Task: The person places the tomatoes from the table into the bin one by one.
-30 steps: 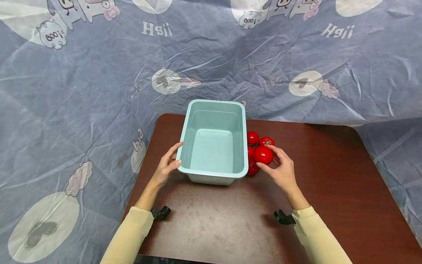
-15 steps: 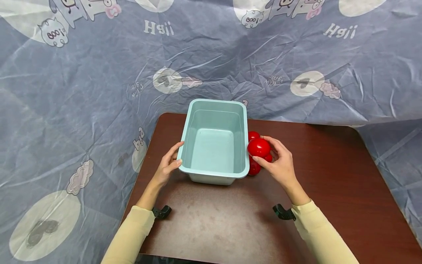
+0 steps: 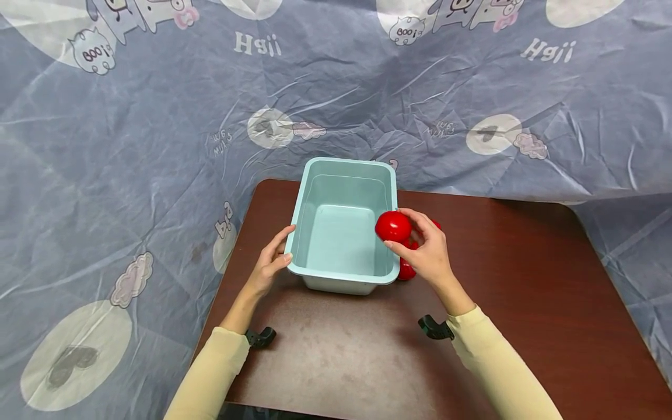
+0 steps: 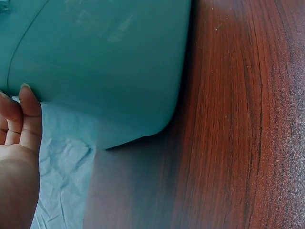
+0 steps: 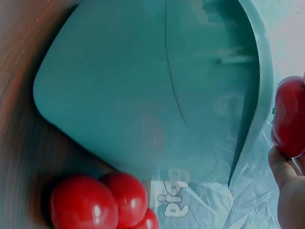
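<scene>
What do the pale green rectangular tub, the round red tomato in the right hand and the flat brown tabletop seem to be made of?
Pale green rectangular tub: probably plastic, satin; smooth walls, rounded corners. Round red tomato: glossy, with bright highlights; real or plastic, I cannot tell. Flat brown tabletop: wood or laminate, low sheen; streaked grain.

A dark reddish-brown, wood-grained table (image 3: 525, 280) with rounded far corners. A pale blue-green plastic bin (image 3: 341, 239) stands toward its far left; a cluster of glossy red tomatoes (image 5: 85, 202) sits just right of it.
</scene>
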The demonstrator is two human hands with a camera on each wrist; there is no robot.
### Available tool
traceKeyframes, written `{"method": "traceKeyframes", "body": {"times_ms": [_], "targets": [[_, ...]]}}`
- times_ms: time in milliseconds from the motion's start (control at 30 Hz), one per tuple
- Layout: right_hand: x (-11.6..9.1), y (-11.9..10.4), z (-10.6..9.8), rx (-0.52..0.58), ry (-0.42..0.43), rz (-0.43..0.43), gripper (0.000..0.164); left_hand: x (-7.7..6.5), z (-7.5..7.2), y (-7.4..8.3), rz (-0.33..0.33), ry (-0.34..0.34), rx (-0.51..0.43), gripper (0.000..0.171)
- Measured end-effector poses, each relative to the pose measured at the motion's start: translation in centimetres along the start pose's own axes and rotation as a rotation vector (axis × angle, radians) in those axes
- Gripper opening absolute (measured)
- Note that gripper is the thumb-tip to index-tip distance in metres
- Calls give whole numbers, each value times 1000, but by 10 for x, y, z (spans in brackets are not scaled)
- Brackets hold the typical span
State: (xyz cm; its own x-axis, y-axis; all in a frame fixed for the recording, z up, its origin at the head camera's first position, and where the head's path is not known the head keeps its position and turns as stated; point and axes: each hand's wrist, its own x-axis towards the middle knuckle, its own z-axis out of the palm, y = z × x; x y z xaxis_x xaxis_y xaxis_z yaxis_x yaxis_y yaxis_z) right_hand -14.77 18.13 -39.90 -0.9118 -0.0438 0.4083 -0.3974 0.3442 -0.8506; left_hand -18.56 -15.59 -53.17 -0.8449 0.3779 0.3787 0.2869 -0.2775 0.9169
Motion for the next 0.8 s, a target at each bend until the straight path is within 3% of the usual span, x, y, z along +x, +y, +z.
{"method": "traceKeyframes", "body": {"times_ms": [300,800], "targets": [[6,0,18,2,-51,18,62,-1,-1,0,2,0,24,65],[10,-2,32,7,-125,36,63,0,2,0,8,-6,-2,65]]}}
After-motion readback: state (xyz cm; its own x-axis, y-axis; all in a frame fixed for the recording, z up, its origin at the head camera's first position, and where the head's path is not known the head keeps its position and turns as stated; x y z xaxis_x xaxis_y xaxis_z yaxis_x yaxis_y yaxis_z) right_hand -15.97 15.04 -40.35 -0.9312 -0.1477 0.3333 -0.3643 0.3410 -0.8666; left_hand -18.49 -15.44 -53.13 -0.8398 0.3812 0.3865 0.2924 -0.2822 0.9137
